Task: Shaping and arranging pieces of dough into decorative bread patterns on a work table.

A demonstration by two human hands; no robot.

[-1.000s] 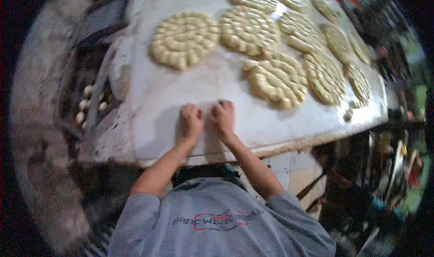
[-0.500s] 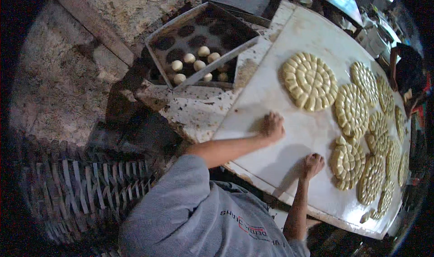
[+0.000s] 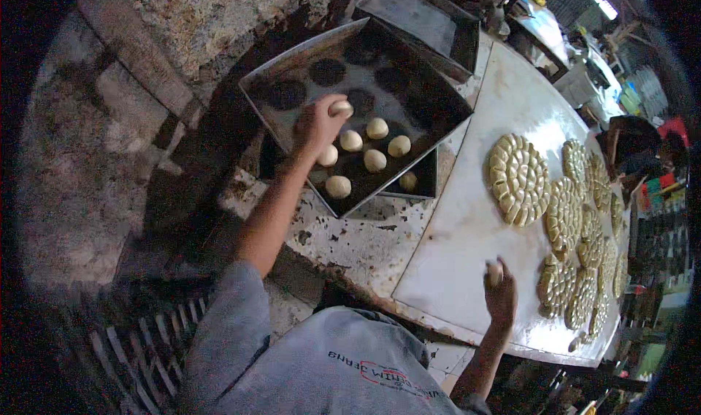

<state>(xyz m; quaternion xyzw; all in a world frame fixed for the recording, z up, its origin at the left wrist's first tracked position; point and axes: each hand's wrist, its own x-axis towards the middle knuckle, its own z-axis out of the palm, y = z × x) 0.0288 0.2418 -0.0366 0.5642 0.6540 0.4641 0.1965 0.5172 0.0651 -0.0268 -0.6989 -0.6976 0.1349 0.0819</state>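
My left hand (image 3: 321,127) reaches over the dark metal tray (image 3: 420,101), its fingers closed on a pale dough ball (image 3: 340,109). Several other round dough balls, one of them this ball (image 3: 338,187), sit in the tray's near half. Above the white worktop (image 3: 453,258), my right hand (image 3: 501,294) is closed round another dough ball (image 3: 495,272), slightly blurred. To its right lie several large flat rounds of segmented, shiny dough, the nearest round to the tray (image 3: 519,180) standing somewhat apart from the others.
A second tray (image 3: 416,17) lies behind the first. Under the near tray another one shows, with a dough ball (image 3: 408,181) inside. A flaking ledge (image 3: 350,240) borders the worktop. At the far right another person (image 3: 631,148) is beside the table.
My left hand has moved from the worktop to over the tray, and a dough ball now shows in it. A dough ball has come into sight in my right hand. The view has shifted.
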